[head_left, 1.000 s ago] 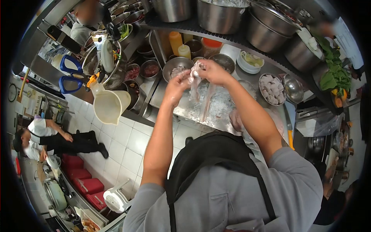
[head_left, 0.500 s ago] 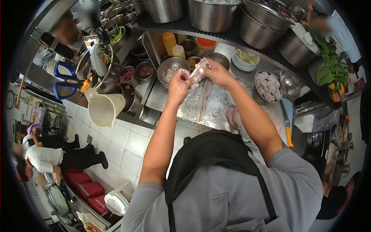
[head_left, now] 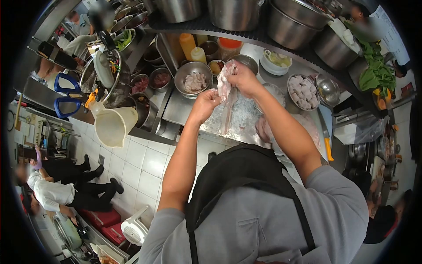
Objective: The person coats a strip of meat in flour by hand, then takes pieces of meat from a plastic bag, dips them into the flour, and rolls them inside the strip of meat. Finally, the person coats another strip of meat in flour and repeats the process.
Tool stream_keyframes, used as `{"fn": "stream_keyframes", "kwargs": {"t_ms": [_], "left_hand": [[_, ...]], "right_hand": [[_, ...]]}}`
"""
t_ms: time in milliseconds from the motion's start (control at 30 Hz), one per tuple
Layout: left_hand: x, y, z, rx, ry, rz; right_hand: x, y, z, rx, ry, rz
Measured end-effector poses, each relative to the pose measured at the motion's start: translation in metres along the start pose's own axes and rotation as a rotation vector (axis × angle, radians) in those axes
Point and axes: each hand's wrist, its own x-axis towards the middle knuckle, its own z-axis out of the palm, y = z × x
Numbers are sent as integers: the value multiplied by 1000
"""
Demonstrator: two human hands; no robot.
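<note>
My right hand (head_left: pixel 244 80) pinches a limp, pale piece of raw meat (head_left: pixel 223 82), whose exact kind I cannot make out. My left hand (head_left: pixel 205 106) is closed at its lower left edge, thumb and fingers pressed together. A long, thin strip (head_left: pixel 227 115) hangs below the piece over a wet metal worktop (head_left: pixel 211 124). Just beyond my left hand stands a steel bowl (head_left: pixel 179 80) with small pale pieces (head_left: pixel 195 82) in it. To the right of my right forearm sits another bowl with whitish chunks (head_left: pixel 303 91). A larger pale slab of raw meat (head_left: pixel 303 127) lies partly behind that forearm.
A yellow-handled knife (head_left: pixel 328 147) lies at the right. Steel pots (head_left: pixel 233 15) line the shelf (head_left: pixel 259 40) above. Squeeze bottles (head_left: pixel 198 55) stand behind the bowls. At left hang a plastic jug (head_left: pixel 112 125) and blue-handled scissors (head_left: pixel 68 96). Co-workers (head_left: pixel 57 193) are farther left.
My left hand has moved slightly down and left, while the piece now hangs longer from my right hand. The near bowl's contents show more fully. A co-worker at left has shifted.
</note>
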Motion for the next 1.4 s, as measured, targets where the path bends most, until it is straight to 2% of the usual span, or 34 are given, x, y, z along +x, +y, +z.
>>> {"fn": "stream_keyframes", "kwargs": {"t_ms": [67, 167, 267, 300, 400, 500, 600, 633, 700, 833, 900, 1033, 1133, 1233, 1400], "left_hand": [[1, -13, 2, 15, -12, -27], [2, -34, 10, -133, -96, 16], [-1, -90, 14, -213, -103, -81], [-13, -80, 25, -269, -84, -127], [-27, -111, 33, -329, -14, -370], [-32, -149, 34, -183, 53, -474], [-29, -140, 39, 29, 164, -615], [-25, -159, 38, 88, 206, -517], [-14, -183, 36, 363, 235, -468], [-2, -190, 42, 669, 370, -351], [0, -186, 47, 674, 390, -419], [3, -169, 49, 715, 338, -564], [1, -161, 50, 780, 318, -595], [-5, -176, 50, 807, 393, -538], [-20, -180, 41, 741, 259, -562]], "right_hand": [[0, 2, -3, -13, 40, 23], [-1, 9, -8, -3, 102, 39], [3, 44, -20, 26, 172, 48], [5, 62, -25, 36, 197, 52], [-4, 112, -33, -11, 291, 203], [-10, 166, -32, -20, 373, 254], [1, 230, -45, -180, 418, 287], [4, 231, -45, -292, 422, 267], [13, 231, -46, -516, 430, 223], [28, 231, -54, -610, 365, 140], [33, 232, -56, -572, 327, 125], [31, 233, -58, -770, 312, 15], [33, 236, -53, -816, 332, -92], [33, 233, -47, -888, 375, -120], [46, 227, -53, -953, 317, -119]]}}
